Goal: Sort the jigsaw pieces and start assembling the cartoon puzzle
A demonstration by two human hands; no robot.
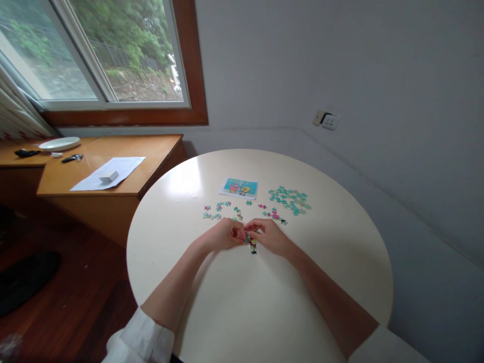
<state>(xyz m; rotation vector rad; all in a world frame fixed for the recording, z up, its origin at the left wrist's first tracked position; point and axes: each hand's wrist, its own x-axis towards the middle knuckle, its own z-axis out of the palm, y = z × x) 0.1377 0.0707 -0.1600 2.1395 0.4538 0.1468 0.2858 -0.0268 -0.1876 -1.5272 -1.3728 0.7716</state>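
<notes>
Both my hands meet over the middle of a round white table. My left hand [228, 235] is closed, with thumb and fingertips pinched at the left edge of a small joined strip of jigsaw pieces [253, 246]. From the other side my right hand [269, 236] pinches the top of the same strip, its fingers curled together. Yellow, red and green show on the strip, with black at its lower end; my fingers hide its upper part. Just beyond my hands lie loose jigsaw pieces [220, 206], some pink, some teal.
A picture card [241, 188] with cartoon figures lies farther back on the round table [234, 312]. Right of it spreads a pile of teal pieces [290, 199]. A wooden desk [113, 146] at the left carries paper [124, 165], a small white box [109, 176] and a white plate [60, 144].
</notes>
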